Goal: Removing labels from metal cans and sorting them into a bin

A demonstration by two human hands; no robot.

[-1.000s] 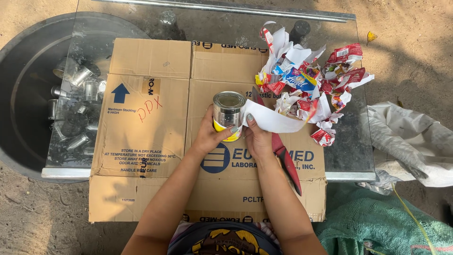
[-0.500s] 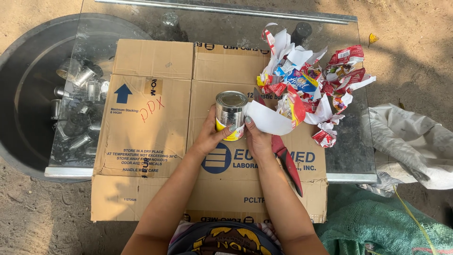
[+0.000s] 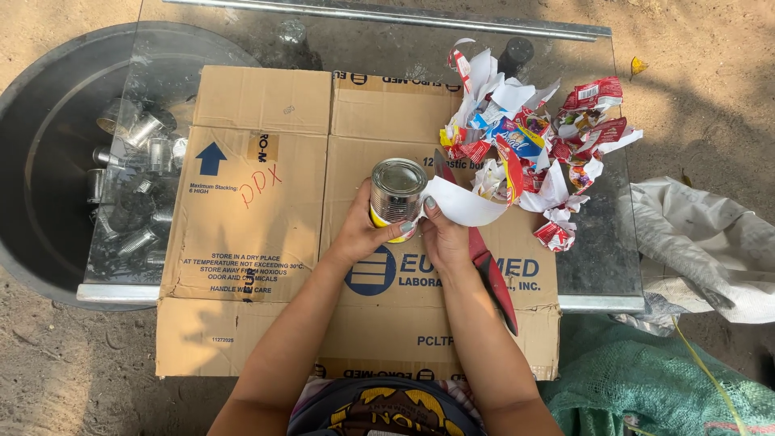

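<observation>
Here, left hand (image 3: 359,234) grips shiny tin can (image 3: 396,190), right hand (image 3: 442,234) pinches its half-peeled label (image 3: 460,202)

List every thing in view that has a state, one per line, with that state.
Tin can: upright, held, label partly peeled off.
Paper label: half off the can, curling right.
Left hand: gripping the can.
Right hand: pinching the label.
Torn labels: piled loose.
Bare cans: heaped in the basin.
Cardboard box: flattened on the table.
Red-handled knife: lying unused.

Silver tin can (image 3: 395,194), yellow band, white label strip (image 3: 464,203); brown cardboard (image 3: 266,202), blue arrow; red-white-blue label scraps (image 3: 533,141) far right; red-handled knife (image 3: 494,278).
</observation>
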